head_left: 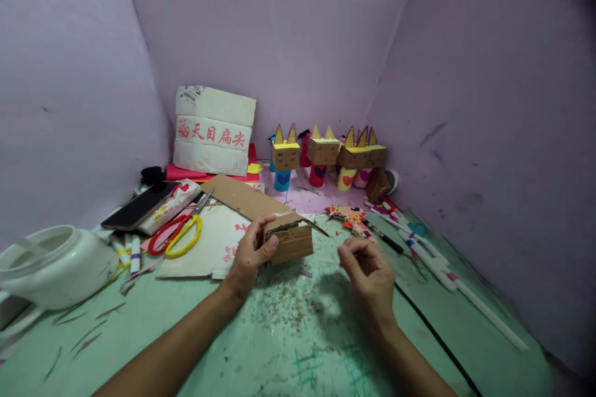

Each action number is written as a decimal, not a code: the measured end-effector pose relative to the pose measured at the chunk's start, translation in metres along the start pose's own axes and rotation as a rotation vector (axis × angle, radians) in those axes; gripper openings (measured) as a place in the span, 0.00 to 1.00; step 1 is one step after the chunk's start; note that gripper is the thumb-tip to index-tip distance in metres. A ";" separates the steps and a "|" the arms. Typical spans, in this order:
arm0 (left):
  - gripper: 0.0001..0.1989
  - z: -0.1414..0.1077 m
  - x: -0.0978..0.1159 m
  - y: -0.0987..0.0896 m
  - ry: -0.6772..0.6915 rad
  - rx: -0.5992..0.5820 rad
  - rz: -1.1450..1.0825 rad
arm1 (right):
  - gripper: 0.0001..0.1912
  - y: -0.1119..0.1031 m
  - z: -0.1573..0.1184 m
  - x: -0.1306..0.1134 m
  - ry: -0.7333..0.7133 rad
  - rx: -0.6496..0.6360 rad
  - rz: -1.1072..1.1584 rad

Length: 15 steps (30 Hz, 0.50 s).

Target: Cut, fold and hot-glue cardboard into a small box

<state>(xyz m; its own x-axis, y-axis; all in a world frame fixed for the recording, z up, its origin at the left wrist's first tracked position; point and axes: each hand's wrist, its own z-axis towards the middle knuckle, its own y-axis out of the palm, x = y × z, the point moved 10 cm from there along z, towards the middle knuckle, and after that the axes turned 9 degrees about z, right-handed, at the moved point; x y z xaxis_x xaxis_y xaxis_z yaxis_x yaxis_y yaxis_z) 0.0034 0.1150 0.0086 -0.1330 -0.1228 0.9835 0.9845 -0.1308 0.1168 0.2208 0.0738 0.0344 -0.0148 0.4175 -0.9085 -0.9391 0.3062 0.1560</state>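
Observation:
My left hand (251,255) is closed round the left end of a small brown cardboard box (294,243), thumb on its near side. A rough, torn-looking edge runs along the top of the box. To its right, apart from it, my right hand (371,273) hovers above the table with thumb and fingers curled together; anything between the fingertips is too small to make out. Brown crumbs (291,310) lie scattered below the box. Behind it rest a flat brown cardboard strip (249,197) and a white printed cardboard sheet (200,257).
Scissors with red and yellow handles (186,232), a dark phone (139,206) and a white pot (60,267) are at left. Several box-headed cardboard figures (286,158) stand behind. At right lie a flower-patterned glue gun (349,216), a black cable (433,329) and white markers (433,267).

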 end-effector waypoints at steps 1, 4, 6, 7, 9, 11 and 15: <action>0.28 -0.001 0.001 0.001 0.009 -0.001 -0.001 | 0.10 0.005 -0.005 0.002 0.021 -0.042 -0.025; 0.28 -0.003 0.005 0.006 0.020 -0.027 -0.003 | 0.09 0.024 -0.015 0.012 0.087 -0.180 -0.093; 0.30 -0.005 0.008 0.010 0.017 -0.046 0.000 | 0.10 0.033 -0.016 0.016 0.106 -0.232 -0.085; 0.31 -0.006 0.009 0.012 0.013 -0.058 0.002 | 0.09 0.035 -0.016 0.018 0.114 -0.250 -0.068; 0.33 -0.006 0.011 0.014 -0.009 -0.077 0.002 | 0.06 0.037 -0.014 0.021 0.136 -0.290 -0.036; 0.34 -0.004 0.013 0.011 -0.036 -0.073 -0.002 | 0.05 0.036 -0.013 0.024 0.168 -0.347 -0.023; 0.29 0.003 0.020 -0.017 -0.043 0.078 -0.016 | 0.03 0.027 -0.015 0.025 0.216 -0.425 0.006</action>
<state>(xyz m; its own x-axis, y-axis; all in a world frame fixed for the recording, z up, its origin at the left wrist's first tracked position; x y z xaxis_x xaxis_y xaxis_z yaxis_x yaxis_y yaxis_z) -0.0153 0.1173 0.0269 -0.1451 -0.0786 0.9863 0.9885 -0.0554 0.1410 0.1902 0.0796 0.0102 -0.0496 0.2173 -0.9748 -0.9953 -0.0915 0.0303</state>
